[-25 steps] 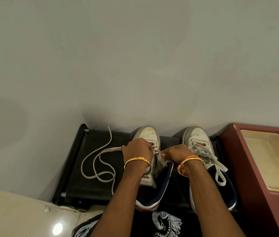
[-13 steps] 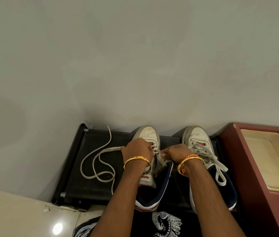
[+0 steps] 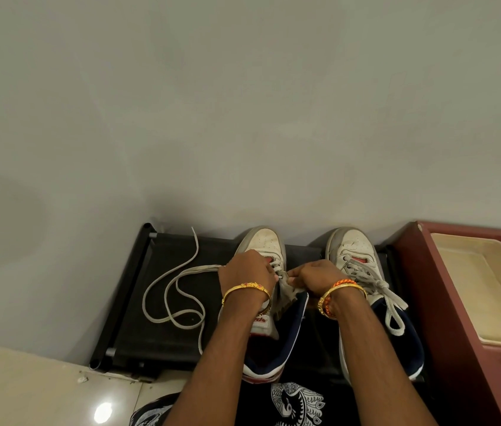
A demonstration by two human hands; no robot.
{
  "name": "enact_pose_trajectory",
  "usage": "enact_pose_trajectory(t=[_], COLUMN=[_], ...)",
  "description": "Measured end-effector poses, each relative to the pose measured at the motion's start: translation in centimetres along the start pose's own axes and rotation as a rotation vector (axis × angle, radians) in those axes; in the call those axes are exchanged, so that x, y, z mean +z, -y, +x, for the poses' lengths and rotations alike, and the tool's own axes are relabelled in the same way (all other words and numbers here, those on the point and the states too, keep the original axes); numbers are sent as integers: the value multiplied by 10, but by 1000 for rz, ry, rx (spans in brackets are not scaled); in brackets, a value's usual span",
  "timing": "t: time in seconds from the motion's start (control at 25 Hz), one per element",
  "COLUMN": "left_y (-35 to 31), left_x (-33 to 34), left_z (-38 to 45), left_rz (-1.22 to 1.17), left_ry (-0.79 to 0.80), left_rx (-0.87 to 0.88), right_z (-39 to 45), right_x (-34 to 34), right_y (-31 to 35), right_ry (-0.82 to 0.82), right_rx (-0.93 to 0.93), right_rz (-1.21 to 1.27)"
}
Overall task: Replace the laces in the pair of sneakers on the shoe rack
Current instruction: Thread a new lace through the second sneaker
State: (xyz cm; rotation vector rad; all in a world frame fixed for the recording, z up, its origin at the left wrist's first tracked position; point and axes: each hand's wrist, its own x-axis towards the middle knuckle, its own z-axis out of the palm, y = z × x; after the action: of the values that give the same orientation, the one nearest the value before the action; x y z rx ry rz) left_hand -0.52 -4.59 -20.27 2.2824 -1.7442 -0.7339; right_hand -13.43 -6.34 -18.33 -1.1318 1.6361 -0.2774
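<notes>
**Both hands working a lace at the left sneaker's eyelets**

The left sneaker point(image 3: 269, 250) is sitting on the black shoe rack point(image 3: 163, 339) with its toe pointing at the wall, and its tongue is standing open and loose. The left hand point(image 3: 247, 272) is resting over the eyelet area, its fingers curling down around the grey lace point(image 3: 170, 290) where it is entering the shoe. The right hand point(image 3: 315, 276) is meeting it from the other side, its fingers pinching a short stretch of the same lace just beside the left hand's fingertips. The rest of that lace is trailing off to the left, lying in slack loops across the rack's dark fabric, with 1 end reaching toward the rack's back rail and another running down toward its front edge.

The right sneaker point(image 3: 355, 250) is standing just beside the first on the same rack, also toe to the wall, and it is already wearing a grey lace tied in a bow. Both shoes are white with navy collars.

Each wrist is carrying a gold bangle; the right one is also wearing an orange band. A maroon cabinet point(image 3: 446, 302) is standing against the rack's right side, holding a cream tray point(image 3: 476, 284) on top. A pale wall point(image 3: 243, 118) is filling the upper view, and glossy floor tile point(image 3: 27, 392) is showing at lower left.
</notes>
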Motion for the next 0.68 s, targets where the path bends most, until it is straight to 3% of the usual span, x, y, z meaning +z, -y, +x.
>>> enact_pose_trajectory(t=[0.2,0.28,0.44,0.52,0.68], left_y=[-3,-4,-11,-13,-24], left_x=[1,-1,-9,-14,-17], left_z=[3,1,-26,-44,-65], left_rz=[-129,-164,-266,-335,48], left_ry=[62,94,-178,-153,46], left_rx=[-5,-8,134,212,318], right_z=[4,4,8,11,9], right_x=[1,3,7,10,9], right_y=[-7,-9,-11,-15,-21], right_ry=[9,8,-106,-178,-240], right_rx=[117,84,-84,-177,-247], right_rz=[278,261,81,-45,-62])
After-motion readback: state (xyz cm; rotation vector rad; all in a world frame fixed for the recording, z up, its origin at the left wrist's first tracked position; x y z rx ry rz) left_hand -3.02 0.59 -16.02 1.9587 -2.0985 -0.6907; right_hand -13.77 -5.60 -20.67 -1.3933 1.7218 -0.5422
